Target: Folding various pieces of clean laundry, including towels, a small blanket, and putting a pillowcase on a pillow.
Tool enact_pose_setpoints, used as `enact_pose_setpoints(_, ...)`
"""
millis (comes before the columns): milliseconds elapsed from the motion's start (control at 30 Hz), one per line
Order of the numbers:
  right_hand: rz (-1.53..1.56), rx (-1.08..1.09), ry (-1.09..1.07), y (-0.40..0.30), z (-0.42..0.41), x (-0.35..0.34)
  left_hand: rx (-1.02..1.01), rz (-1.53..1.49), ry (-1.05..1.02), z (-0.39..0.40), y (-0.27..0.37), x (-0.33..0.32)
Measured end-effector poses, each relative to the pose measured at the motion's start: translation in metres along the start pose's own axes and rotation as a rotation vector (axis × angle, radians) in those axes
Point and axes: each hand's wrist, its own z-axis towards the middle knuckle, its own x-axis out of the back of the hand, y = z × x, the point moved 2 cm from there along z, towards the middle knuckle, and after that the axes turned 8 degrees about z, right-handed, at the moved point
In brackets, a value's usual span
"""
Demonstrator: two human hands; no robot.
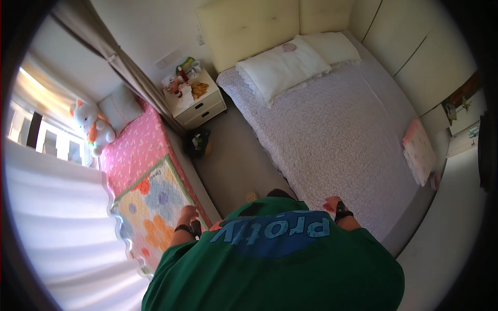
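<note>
My left hand (pixel 189 213) is at the lower left, over the edge of a window-seat mat with large flowers (pixel 159 206). Its fingers are partly curled, and no object shows in it. On the other side, my right hand (pixel 333 203) hovers over or rests on the near part of a bed with a pale patterned sheet (pixel 327 136); contact cannot be told. Nothing is visible between its spread fingers. Both wrists wear dark straps with a small device. A green shirt with printed lettering covers my body between the hands.
A white nightstand (pixel 201 109) bears bottles, a mug and a brown cloth. Beside it a black bin bag (pixel 196 142) stands on the grey floor (pixel 229 155). White pillows (pixel 283 70), a folded pink quilt (pixel 420 151), a plush toy (pixel 93 126) and a white curtain (pixel 62 217) surround me.
</note>
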Motion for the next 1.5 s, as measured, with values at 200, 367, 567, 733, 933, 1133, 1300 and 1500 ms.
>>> enact_pose_setpoints(200,0.112,0.118,0.040,-0.037,0.001,-0.042,-0.260,-0.079,-0.006,0.025,0.205,0.047)
enact_pose_setpoints(367,-0.482,0.151,-0.124,-0.077,0.046,-0.064,-0.493,0.000,-0.082,0.040,0.309,0.044)
enact_pose_setpoints(567,0.127,0.101,0.042,-0.215,0.098,-0.087,-0.298,0.257,-0.211,0.080,0.351,0.097)
enact_pose_setpoints(733,0.072,0.294,-0.042,-0.359,0.112,-0.115,-0.258,0.248,0.041,0.123,0.379,0.159)
enact_pose_setpoints(933,0.087,0.458,-0.031,-0.465,0.123,-0.157,-0.192,0.271,-0.205,0.141,0.459,0.157)
enact_pose_setpoints(1133,0.158,0.208,-0.103,-0.499,0.129,-0.192,-0.324,0.496,-0.290,0.183,0.591,0.164)
enact_pose_setpoints(1300,0.267,0.166,-0.100,-0.552,0.131,-0.224,-0.546,0.351,-0.228,0.243,0.697,0.173)
enact_pose_setpoints(1500,0.075,0.099,-0.143,-0.616,0.203,-0.252,-0.634,0.390,-0.271,0.264,0.811,0.149)
